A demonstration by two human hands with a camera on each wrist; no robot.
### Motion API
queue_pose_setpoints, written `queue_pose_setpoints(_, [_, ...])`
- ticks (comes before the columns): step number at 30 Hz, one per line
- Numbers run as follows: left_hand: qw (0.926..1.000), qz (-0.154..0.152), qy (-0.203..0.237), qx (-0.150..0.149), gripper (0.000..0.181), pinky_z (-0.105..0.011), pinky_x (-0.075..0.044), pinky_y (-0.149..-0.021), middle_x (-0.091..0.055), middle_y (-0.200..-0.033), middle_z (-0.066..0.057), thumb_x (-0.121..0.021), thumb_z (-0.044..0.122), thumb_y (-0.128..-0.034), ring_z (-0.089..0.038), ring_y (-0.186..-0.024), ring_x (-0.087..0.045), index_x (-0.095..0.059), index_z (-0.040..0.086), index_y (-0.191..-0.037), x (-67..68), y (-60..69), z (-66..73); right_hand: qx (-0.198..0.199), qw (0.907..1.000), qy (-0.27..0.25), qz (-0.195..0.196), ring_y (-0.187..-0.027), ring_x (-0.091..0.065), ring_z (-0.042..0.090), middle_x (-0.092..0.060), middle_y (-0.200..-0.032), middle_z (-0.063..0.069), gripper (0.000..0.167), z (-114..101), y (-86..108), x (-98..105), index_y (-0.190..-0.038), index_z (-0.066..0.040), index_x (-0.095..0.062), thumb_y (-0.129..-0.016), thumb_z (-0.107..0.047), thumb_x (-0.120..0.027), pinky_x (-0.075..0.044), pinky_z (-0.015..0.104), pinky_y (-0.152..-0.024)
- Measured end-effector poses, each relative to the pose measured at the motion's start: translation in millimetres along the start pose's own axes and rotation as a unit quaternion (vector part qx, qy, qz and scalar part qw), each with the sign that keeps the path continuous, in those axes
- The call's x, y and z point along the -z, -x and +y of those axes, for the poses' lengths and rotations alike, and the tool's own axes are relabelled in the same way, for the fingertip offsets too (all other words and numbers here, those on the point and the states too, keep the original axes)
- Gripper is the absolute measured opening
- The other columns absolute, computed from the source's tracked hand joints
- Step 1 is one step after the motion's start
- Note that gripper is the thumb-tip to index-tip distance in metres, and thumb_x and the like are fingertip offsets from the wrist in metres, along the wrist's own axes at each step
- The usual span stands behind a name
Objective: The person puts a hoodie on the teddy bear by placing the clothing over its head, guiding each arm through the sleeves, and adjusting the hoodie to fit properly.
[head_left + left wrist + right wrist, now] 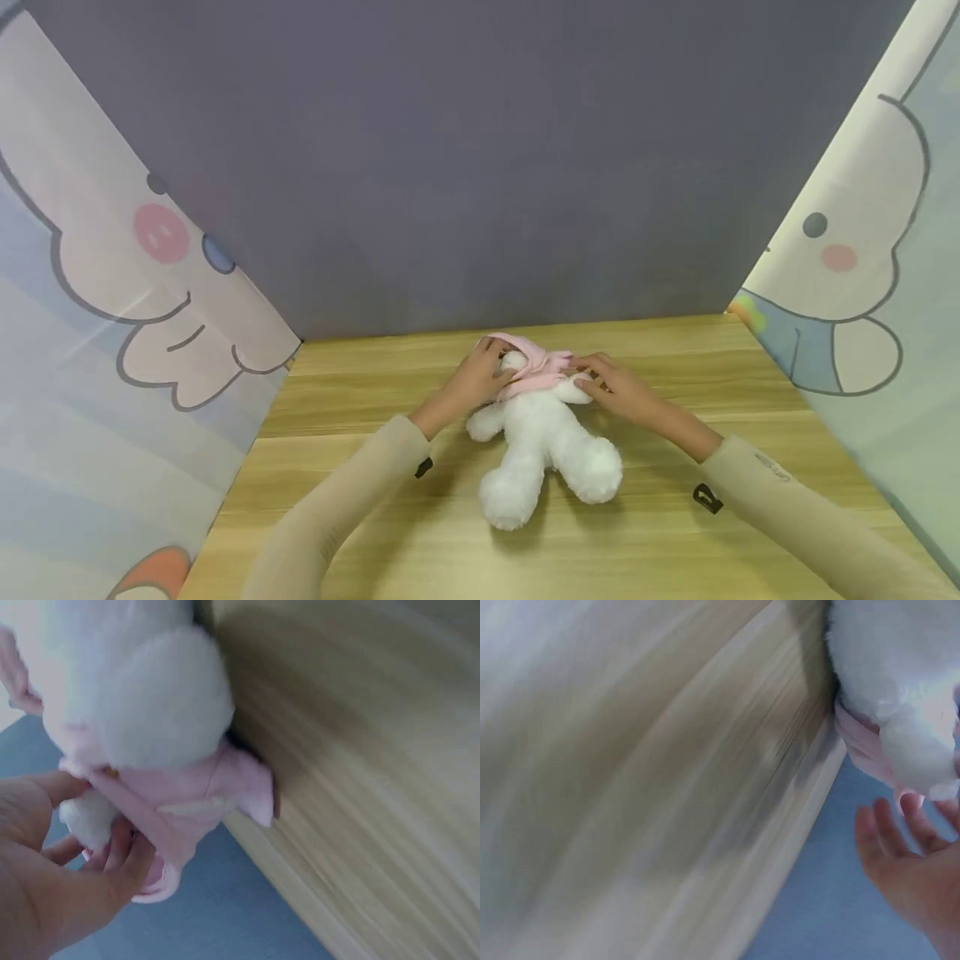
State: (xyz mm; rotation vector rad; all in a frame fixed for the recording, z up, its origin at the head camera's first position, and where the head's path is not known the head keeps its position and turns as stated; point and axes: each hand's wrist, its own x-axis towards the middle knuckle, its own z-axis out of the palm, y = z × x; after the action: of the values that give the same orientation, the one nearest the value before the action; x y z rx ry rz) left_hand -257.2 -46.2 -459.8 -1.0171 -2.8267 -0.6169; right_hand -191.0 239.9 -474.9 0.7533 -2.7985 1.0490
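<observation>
A white plush toy (536, 429) lies on its back on the wooden table, its legs toward me. A pink cloth hood (534, 358) covers part of its head and wraps round its neck. My left hand (476, 379) is at the left side of the head. In the left wrist view, the fingers (124, 855) curl at the edge of the pink cloth, with the thumb on its other side. My right hand (618, 392) is by the toy's arm (573, 389) and the hood's loose end. Its fingers (892, 832) look loosely bent in the right wrist view; the thumb is mostly cut off.
Behind the wood-grain table (337, 500) rises a grey panel (480, 167). Cartoon-printed panels stand at the left (82, 333) and right (862, 250). Small black clips or strap ends (707, 498) hang by both sleeves.
</observation>
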Motion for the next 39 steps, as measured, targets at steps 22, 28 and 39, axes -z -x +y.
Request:
queue_pose_setpoints(22, [0.991, -0.037, 0.117, 0.053, 0.065, -0.041, -0.051, -0.089, -0.053, -0.123, -0.011, -0.06, 0.051, -0.0987, -0.022, -0.103, -0.057, -0.047, 0.005, -0.142, -14.5, 46.2, 25.9, -0.091, 0.9567, -0.273, -0.044, -0.123, -0.053, 0.025, -0.056, -0.135, 0.021, 0.043, 0.9, -10.4, -44.3, -0.141, 0.008, -0.044, -0.106, -0.017, -0.051, -0.047, 0.037, -0.101])
queue_pose_setpoints(28, [0.9574, -0.019, 0.28, 0.068, 0.061, -0.034, -0.05, -0.082, -0.052, -0.119, -0.016, -0.066, 0.037, -0.0987, -0.023, -0.098, -0.055, -0.039, -0.001, -0.138, -26.3, 42.5, 20.4, -0.133, 0.9689, -0.204, 0.045, -0.114, -0.062, 0.037, -0.061, -0.13, 0.027, 0.052, -19.7, -19.3, -39.5, -0.148, 0.007, -0.042, -0.105, -0.02, -0.052, -0.054, 0.043, -0.091])
queue_pose_setpoints(39, [0.6003, -0.137, 0.783, 0.084, 0.037, -0.041, -0.042, -0.11, -0.047, -0.14, -0.001, -0.043, 0.029, -0.1084, -0.018, -0.127, -0.048, -0.037, 0.016, -0.143, -48.4, 29.0, 26.8, -0.088, 0.9914, 0.033, 0.09, -0.118, -0.052, 0.039, -0.058, -0.128, 0.021, 0.045, -64.0, -46.1, -12.3, -0.137, -0.001, -0.059, -0.102, -0.028, -0.056, -0.044, 0.055, -0.099])
